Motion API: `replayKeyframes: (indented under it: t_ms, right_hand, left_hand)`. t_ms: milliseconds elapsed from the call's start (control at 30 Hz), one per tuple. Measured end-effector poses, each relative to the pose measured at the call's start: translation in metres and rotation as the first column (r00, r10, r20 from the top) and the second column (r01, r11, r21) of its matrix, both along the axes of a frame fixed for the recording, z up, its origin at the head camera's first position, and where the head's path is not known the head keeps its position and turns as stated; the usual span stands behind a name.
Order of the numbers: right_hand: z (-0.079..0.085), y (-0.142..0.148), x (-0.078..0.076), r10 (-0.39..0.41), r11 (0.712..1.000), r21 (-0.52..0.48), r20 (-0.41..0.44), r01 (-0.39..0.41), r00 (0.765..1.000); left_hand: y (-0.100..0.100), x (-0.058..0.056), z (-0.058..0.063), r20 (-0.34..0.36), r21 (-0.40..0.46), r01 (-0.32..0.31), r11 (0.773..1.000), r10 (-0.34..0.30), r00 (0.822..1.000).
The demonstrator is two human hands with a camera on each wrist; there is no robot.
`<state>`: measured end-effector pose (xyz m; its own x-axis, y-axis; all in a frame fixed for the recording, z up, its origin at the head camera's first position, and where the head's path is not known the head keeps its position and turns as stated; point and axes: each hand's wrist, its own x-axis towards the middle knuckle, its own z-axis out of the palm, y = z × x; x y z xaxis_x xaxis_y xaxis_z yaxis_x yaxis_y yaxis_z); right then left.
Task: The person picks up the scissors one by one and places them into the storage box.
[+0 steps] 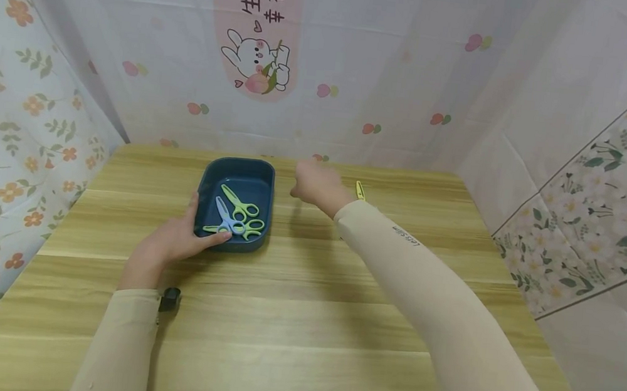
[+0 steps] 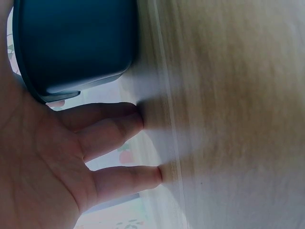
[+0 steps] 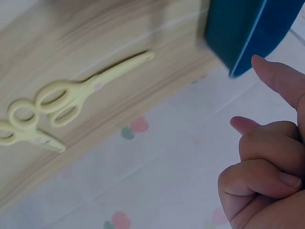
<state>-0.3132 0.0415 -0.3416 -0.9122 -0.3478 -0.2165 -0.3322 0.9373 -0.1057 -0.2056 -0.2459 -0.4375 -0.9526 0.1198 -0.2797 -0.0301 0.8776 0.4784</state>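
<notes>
A dark blue box (image 1: 239,169) stands on the table, holding green scissors (image 1: 239,202) and blue scissors (image 1: 224,208) among its pile. My left hand (image 1: 182,233) is at the box's near left corner, its thumb over the front rim. In the left wrist view its other fingers (image 2: 126,179) extend straight toward the tabletop. To the right of the box, my right hand (image 1: 317,183) hangs in the air with nothing in it. Its index and thumb are apart, the other fingers loosely curled. Two yellow scissors (image 3: 86,88) lie on the table, mostly hidden behind my right forearm in the head view.
The wood-grain table (image 1: 278,324) meets a printed curtain (image 1: 360,68) at its back edge. Floral curtains (image 1: 31,124) hang at the left and right. My right sleeve (image 1: 424,282) crosses over the table's right half.
</notes>
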Motion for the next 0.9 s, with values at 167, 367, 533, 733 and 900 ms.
replayKeyframes:
  t_ms: [167, 367, 533, 733, 900]
  right_hand:
    - [0.002, 0.018, -0.006, -0.058, 0.998, 0.003, 0.033, 0.057, 0.998]
    - [-0.009, 0.042, -0.011, -0.123, 0.992, -0.018, 0.061, 0.124, 0.991]
    - [-0.020, 0.066, -0.010, -0.156, 0.987, -0.043, 0.048, 0.158, 0.987]
    - [-0.030, 0.090, -0.008, -0.198, 0.978, -0.045, 0.066, 0.201, 0.978]
    - [-0.042, 0.107, -0.005, -0.207, 0.976, -0.052, 0.077, 0.211, 0.975]
  left_hand:
    - [-0.001, 0.000, 0.001, -0.001, 0.000, 0.003, 1.000, -0.003, 1.000]
    - [0.001, 0.001, 0.003, 0.019, 0.008, -0.011, 1.000, 0.011, 1.000]
    - [0.001, 0.001, 0.002, 0.012, 0.009, -0.009, 1.000, 0.009, 1.000]
    - [0.000, 0.000, 0.000, 0.007, 0.011, -0.003, 1.000, 0.003, 1.000]
    - [0.001, 0.000, -0.001, 0.005, 0.008, -0.003, 1.000, 0.003, 1.000]
